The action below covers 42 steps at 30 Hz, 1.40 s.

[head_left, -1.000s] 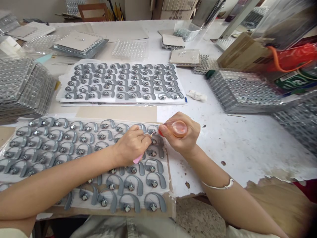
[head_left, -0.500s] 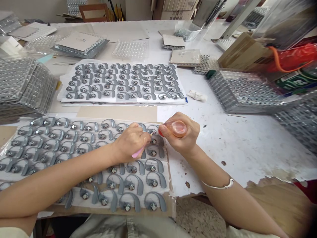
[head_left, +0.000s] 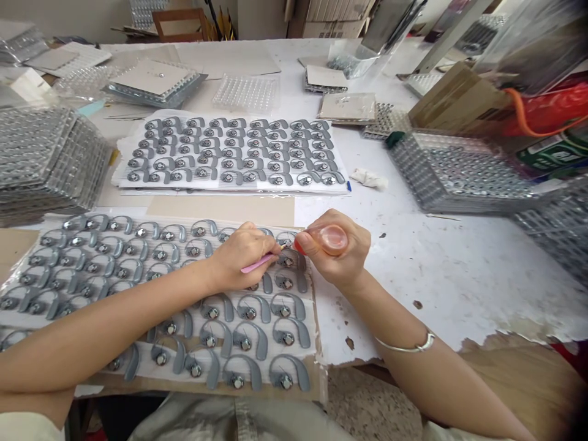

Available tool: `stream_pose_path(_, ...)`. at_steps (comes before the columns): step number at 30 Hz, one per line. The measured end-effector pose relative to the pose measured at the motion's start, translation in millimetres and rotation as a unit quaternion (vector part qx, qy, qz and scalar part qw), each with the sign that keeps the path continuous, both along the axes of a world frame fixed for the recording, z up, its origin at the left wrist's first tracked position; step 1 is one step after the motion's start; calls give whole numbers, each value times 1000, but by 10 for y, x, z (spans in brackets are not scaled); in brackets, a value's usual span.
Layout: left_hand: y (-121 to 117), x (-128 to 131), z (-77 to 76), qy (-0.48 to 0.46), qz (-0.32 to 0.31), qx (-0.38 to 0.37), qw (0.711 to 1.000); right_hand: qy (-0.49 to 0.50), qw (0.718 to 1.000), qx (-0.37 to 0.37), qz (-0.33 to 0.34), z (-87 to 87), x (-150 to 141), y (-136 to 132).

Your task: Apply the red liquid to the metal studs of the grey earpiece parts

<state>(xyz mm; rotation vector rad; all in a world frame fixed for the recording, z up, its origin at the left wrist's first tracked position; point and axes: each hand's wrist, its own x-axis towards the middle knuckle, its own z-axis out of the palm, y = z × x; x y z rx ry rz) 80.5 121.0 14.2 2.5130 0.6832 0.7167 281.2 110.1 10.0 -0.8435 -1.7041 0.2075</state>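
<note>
The pink stick has swung flatter in my left hand since the earlier frame, its tail end now up and leftward; my right hand sits about where it was. My left fingers are closed round the stick, and my right fist is wrapped about a reddish bottle, base towards me. Between my hands, at the stick's tip, is a grey hook with a shiny stud; whether the tip touches it I can't fairly tell, so small is the gap. More hooks lie in rows on the board under my left hand and arm. Beyond both hands is a second filled board, and past my right hand a white wad.
</note>
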Motion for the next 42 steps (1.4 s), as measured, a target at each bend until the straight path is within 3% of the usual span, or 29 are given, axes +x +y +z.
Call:
stream_pose_path(32,80,1,-12,-32,35,-73,996,17,999,-26,-5,-32,18,10)
stream_pose_path(42,83,-1,-15,-35,39,-60,997,23,999,-21,-12,-48,-3,9)
